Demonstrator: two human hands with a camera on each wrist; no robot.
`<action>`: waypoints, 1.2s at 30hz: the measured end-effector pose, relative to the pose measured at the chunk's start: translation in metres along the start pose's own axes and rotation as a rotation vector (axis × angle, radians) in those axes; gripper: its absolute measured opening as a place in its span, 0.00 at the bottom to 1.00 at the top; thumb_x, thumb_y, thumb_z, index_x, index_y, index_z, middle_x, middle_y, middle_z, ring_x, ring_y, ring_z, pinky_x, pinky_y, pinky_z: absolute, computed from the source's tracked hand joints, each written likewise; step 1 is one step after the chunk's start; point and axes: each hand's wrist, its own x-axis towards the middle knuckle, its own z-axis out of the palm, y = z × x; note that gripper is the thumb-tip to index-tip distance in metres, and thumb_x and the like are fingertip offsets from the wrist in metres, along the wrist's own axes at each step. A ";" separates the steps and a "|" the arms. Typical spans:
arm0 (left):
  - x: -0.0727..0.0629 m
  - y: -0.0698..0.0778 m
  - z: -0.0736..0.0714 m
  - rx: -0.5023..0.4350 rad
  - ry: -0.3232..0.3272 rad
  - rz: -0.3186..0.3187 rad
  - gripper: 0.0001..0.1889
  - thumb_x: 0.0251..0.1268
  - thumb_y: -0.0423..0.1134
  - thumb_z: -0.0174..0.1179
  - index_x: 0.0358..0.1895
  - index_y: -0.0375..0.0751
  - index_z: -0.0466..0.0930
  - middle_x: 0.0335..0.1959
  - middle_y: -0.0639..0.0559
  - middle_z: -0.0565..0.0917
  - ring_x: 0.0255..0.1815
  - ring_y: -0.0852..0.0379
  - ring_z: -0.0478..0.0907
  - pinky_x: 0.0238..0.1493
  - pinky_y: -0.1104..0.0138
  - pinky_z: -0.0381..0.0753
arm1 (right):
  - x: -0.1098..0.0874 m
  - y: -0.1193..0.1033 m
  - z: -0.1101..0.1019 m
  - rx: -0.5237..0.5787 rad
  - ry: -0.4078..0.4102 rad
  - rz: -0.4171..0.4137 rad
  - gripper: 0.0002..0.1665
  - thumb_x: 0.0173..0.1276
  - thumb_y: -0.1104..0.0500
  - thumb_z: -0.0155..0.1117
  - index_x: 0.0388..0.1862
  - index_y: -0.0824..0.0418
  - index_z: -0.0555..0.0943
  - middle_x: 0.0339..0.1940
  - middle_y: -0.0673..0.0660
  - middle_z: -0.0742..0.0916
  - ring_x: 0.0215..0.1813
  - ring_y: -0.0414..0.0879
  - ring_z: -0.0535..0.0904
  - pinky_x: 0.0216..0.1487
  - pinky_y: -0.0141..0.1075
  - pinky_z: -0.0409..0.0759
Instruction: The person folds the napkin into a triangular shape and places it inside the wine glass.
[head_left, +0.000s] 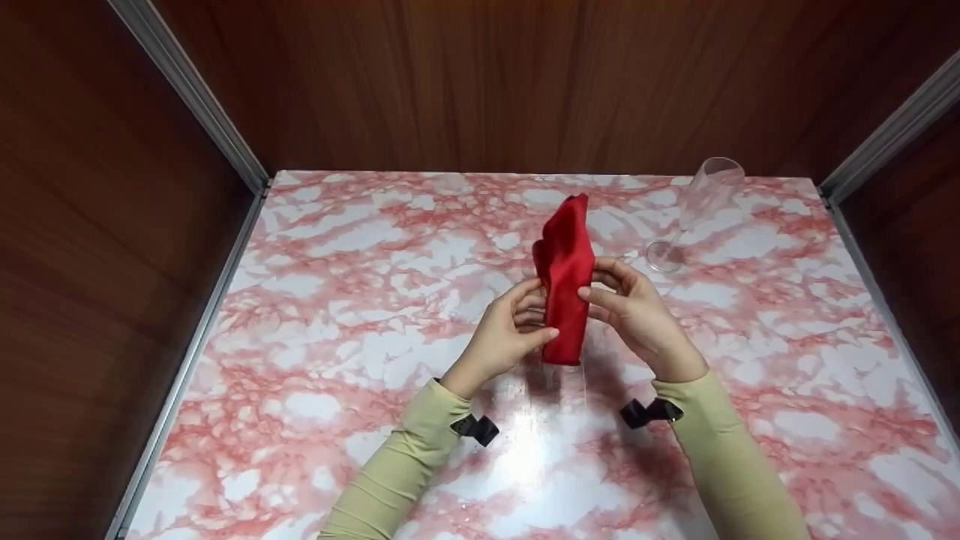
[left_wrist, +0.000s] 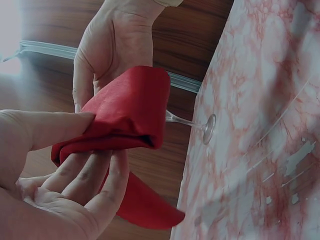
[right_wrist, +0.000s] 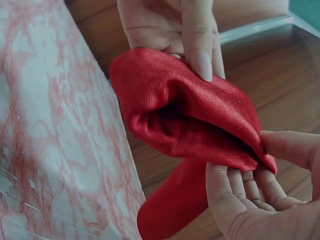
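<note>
A folded red satin cloth (head_left: pixel 568 292) stands upright between both hands above the table. Its lower end is a narrow folded band, and its upper end spreads into a loose point. My left hand (head_left: pixel 510 334) pinches the lower left side, thumb in front and fingers behind. Higher up, my right hand (head_left: pixel 634 311) grips the right edge between thumb and fingers. In the right wrist view the cloth (right_wrist: pixel 200 110) shows a hollow opening between its layers. From the left wrist view, the folded end of the cloth (left_wrist: pixel 132 105) faces the camera, with a tail hanging beyond the fingers.
A clear stemmed glass (head_left: pixel 709 191) stands on the table at the back right, beyond my right hand. The table top (head_left: pixel 337 337) has a red and white marbled pattern. Dark wood panels (head_left: pixel 487 82) with metal edge strips enclose the back and sides.
</note>
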 end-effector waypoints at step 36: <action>0.011 0.011 0.006 -0.060 0.216 0.111 0.23 0.55 0.24 0.67 0.54 0.25 0.71 0.43 0.36 0.83 0.43 0.48 0.82 0.48 0.62 0.80 | -0.002 0.007 0.002 -0.237 0.010 -0.121 0.20 0.63 0.67 0.67 0.52 0.69 0.73 0.40 0.62 0.82 0.36 0.48 0.83 0.41 0.41 0.82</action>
